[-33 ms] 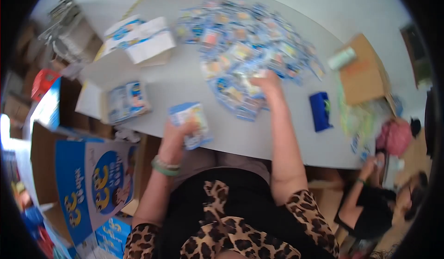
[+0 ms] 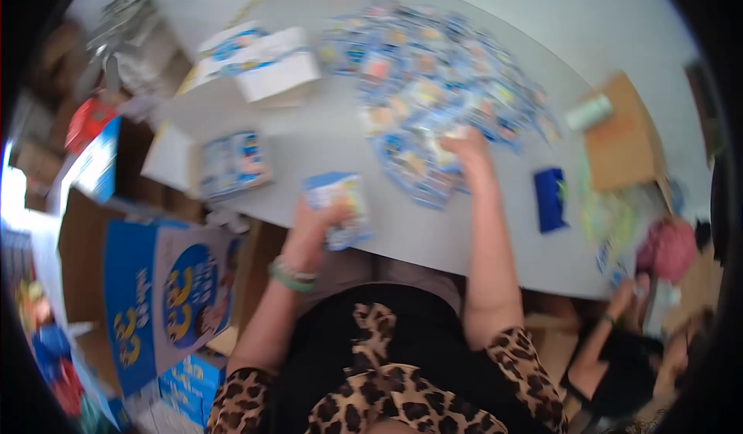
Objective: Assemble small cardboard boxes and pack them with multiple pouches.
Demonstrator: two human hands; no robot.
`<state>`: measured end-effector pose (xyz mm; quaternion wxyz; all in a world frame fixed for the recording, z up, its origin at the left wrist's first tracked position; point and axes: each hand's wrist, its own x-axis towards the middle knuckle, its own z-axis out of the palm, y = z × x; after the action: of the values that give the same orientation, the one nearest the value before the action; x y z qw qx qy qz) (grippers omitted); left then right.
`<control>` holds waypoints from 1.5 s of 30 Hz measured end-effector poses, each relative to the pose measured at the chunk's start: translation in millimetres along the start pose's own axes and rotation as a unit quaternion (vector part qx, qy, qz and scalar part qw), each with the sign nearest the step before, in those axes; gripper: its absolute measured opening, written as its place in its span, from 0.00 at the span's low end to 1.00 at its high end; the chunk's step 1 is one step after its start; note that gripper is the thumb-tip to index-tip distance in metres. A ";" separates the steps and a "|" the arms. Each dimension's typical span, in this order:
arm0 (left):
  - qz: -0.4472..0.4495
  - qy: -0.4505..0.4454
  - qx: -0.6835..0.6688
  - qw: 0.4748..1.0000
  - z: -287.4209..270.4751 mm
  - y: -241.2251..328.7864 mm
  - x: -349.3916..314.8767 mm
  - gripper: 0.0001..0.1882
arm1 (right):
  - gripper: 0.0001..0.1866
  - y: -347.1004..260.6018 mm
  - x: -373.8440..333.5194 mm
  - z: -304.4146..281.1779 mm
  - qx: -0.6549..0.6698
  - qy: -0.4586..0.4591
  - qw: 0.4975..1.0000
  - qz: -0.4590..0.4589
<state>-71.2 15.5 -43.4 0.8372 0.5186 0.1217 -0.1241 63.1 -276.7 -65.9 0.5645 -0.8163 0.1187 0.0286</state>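
Note:
My left hand is closed around a blue-and-white plastic packet, held near the table's front edge; whether several are stacked there I cannot tell. Farther out, my right hand reaches into a wide pile of similar small packets. Its fingers are pinched at a packet on the near side of the pile, though blur softens the fingertips. Left of my left hand stands an open white box with upright packets inside.
White cartons stand at the back left, and a large blue carton is below the table's left side. On the right are a blue holder, a brown cardboard box and a pale roll. Another person sits at lower right.
The whole view has shifted, so everything sits slightly farther right and lower. Both hands keep nearly the same pose, left on its packet, right at the pile.

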 end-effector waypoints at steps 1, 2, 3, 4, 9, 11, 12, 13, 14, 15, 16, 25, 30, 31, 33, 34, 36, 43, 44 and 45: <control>0.009 0.011 0.012 1.000 -6.3 -3.6 0.0 0.19 | 0.21 -8.1 -10.1 6.7 -0.040 0.044 0.998 -0.007; -0.010 -0.026 0.018 0.999 -9.2 -6.7 0.7 0.22 | 0.21 -14.5 -18.0 2.8 -0.030 0.055 0.998 0.014; -0.015 -0.039 -0.005 0.999 -4.2 -10.9 3.1 0.22 | 0.23 -4.2 -15.0 -11.7 -0.026 0.031 0.999 -0.034; 0.005 -0.045 0.003 0.999 2.2 -18.4 10.4 0.24 | 0.24 20.8 0.2 -31.2 -0.135 0.060 0.984 -0.103; 0.035 0.001 -0.041 0.999 -1.1 -21.7 4.2 0.24 | 0.24 -7.8 -33.3 15.5 -0.335 0.183 0.908 -0.173; 0.013 0.002 -0.047 0.999 0.6 -19.3 1.7 0.24 | 0.23 -11.0 -40.7 23.1 -0.368 0.153 0.900 -0.175; 0.024 0.012 -0.047 0.999 0.2 -19.9 1.3 0.24 | 0.23 -13.5 -46.8 25.3 -0.362 0.146 0.901 -0.187; 0.035 0.012 -0.034 0.999 -1.2 -20.6 1.5 0.24 | 0.23 -19.3 -54.9 25.8 -0.344 0.131 0.905 -0.214; 0.045 0.012 -0.022 0.999 -2.5 -21.7 2.9 0.23 | 0.24 -28.6 -64.0 27.8 -0.326 0.114 0.907 -0.241; 0.048 0.003 -0.028 0.998 -4.5 -22.6 4.2 0.21 | 0.24 -38.5 -77.1 32.9 -0.321 0.106 0.907 -0.251; 0.055 0.013 -0.028 0.998 -4.6 -21.6 3.4 0.21 | 0.23 -52.0 -98.2 38.8 -0.284 0.105 0.916 -0.264; 0.046 0.008 -0.077 0.996 2.9 -7.9 -4.1 0.24 | 0.20 -41.9 -129.3 57.2 -0.450 -0.073 0.854 -0.253; 0.060 0.004 -0.100 0.993 -0.9 -11.3 -10.0 0.23 | 0.21 -41.2 -127.4 53.5 -0.365 -0.089 0.914 -0.152; 0.061 -0.005 -0.106 0.992 2.0 -10.9 -12.7 0.23 | 0.23 -16.3 -119.0 44.0 -0.139 -0.089 0.973 -0.162; 0.064 -0.006 -0.112 0.992 3.8 -13.8 -17.3 0.23 | 0.25 3.2 -119.9 41.2 0.096 -0.093 0.977 -0.164; 0.078 -0.011 -0.099 0.992 4.3 -15.5 -16.3 0.24 | 0.23 4.3 -128.6 44.1 0.186 -0.089 0.967 -0.150; 0.085 -0.021 -0.086 0.992 9.8 -24.0 -13.5 0.24 | 0.22 19.0 -134.9 43.4 0.272 -0.077 0.950 -0.132; 0.093 0.000 0.125 0.988 10.7 -14.1 0.9 0.16 | 0.22 26.2 -131.3 62.7 0.039 -0.061 0.973 -0.218; 0.086 0.019 0.078 0.993 16.2 -1.7 -8.8 0.16 | 0.24 10.4 -135.5 64.1 0.054 -0.064 0.984 -0.157; 0.075 0.046 0.098 0.991 1.6 -11.6 -0.1 0.15 | 0.24 16.7 -131.2 62.0 0.094 -0.073 0.980 -0.162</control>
<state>-75.0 9.0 -52.4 0.7828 0.6110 0.1080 -0.0478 -62.6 -203.4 -79.8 0.6431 -0.7637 -0.0546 -0.0154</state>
